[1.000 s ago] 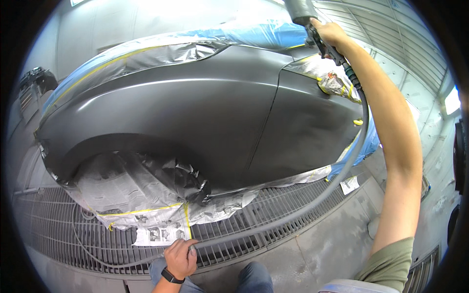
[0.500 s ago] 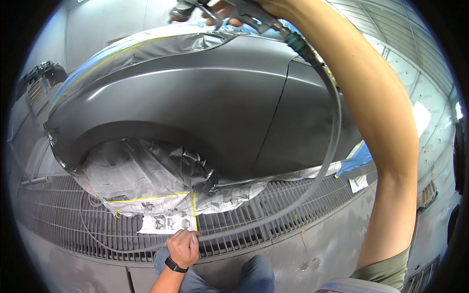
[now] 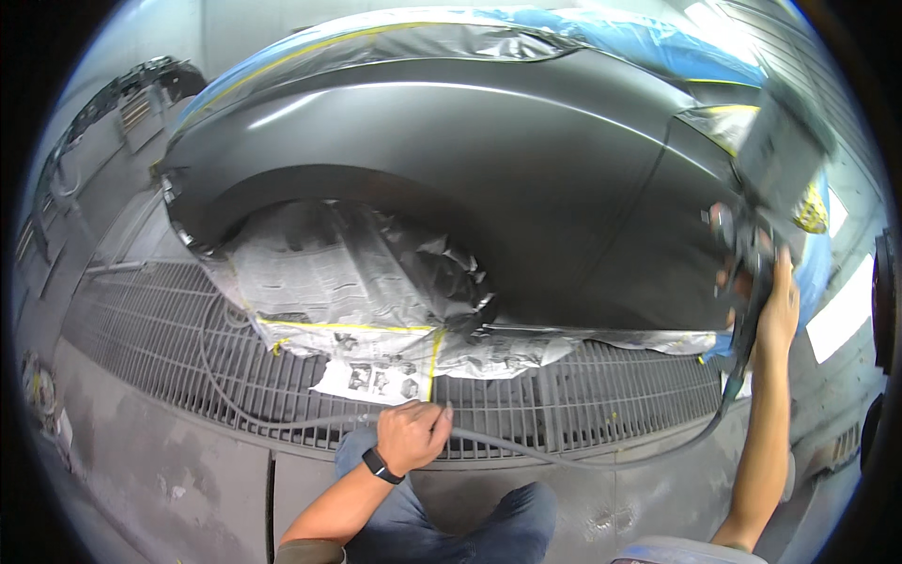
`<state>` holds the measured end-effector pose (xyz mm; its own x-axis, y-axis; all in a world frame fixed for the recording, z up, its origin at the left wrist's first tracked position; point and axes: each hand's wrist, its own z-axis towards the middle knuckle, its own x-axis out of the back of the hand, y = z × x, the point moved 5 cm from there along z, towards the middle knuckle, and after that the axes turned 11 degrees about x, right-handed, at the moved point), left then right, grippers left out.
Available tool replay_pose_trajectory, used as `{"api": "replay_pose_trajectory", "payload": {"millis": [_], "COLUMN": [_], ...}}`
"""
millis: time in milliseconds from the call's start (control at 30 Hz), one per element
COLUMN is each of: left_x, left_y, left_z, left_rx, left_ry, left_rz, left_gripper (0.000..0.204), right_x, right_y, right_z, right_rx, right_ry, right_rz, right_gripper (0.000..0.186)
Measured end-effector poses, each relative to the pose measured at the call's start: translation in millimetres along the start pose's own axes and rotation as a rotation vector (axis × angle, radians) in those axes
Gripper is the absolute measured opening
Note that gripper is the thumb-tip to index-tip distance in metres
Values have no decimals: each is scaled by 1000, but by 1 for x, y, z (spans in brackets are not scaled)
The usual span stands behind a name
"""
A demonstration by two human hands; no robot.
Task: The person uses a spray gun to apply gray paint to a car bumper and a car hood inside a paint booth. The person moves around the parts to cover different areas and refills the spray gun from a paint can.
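My right hand (image 3: 776, 305) is wrapped round the handle of a spray gun (image 3: 750, 252) with a translucent cup (image 3: 785, 146) on top. The gun is upright in front of the right part of a dark grey car panel (image 3: 489, 160) and is somewhat blurred. A grey air hose (image 3: 583, 462) runs from the gun's lower end, across in front of my knees, to my left hand (image 3: 411, 438). That hand is closed round the hose, a dark band on its wrist. From there the hose goes on to the left over the floor grating.
Printed paper and film (image 3: 329, 273) fill the wheel arch, edged with yellow tape. Blue sheeting (image 3: 639, 42) lies over the car's top. A floor grating (image 3: 601, 385) runs along the car's base. A dark car part (image 3: 141, 89) stands at the far left.
My right hand has brought the spray gun from the top middle down to the right. The hose now hangs lower. My left hand still grips it, and the view has shifted right.
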<state>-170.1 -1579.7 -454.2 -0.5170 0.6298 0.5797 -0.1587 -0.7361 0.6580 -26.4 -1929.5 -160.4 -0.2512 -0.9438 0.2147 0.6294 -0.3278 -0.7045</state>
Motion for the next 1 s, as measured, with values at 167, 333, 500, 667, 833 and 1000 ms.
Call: {"api": "replay_pose_trajectory", "payload": {"millis": [167, 333, 500, 667, 833, 1000], "left_x": [2, 0, -5, -16, -31, -49], "left_y": [7, 6, 3, -9, -17, -25], "left_z": [-7, -14, -18, -23, -22, -26], "left_rx": [-16, 46, 44, 90, 118, 120], "left_ry": [36, -20, -104, -270, -433, -588], "left_rz": [97, 236, 385, 530, 645, 678], "left_gripper": [31, 28, 28, 25, 25, 31], "right_x": [-14, -56, -81, -107, -144, -146], "right_y": [91, 171, 214, 252, 286, 287], "right_z": [-118, -220, -288, -362, -434, -466], "right_rx": [-16, -191, -242, -280, -392, -239], "right_ry": [-112, 6, 1, 182, 407, 300], "right_rz": [209, 357, 504, 559, 601, 413], "right_gripper": [64, 63, 59, 59, 50, 38]}}
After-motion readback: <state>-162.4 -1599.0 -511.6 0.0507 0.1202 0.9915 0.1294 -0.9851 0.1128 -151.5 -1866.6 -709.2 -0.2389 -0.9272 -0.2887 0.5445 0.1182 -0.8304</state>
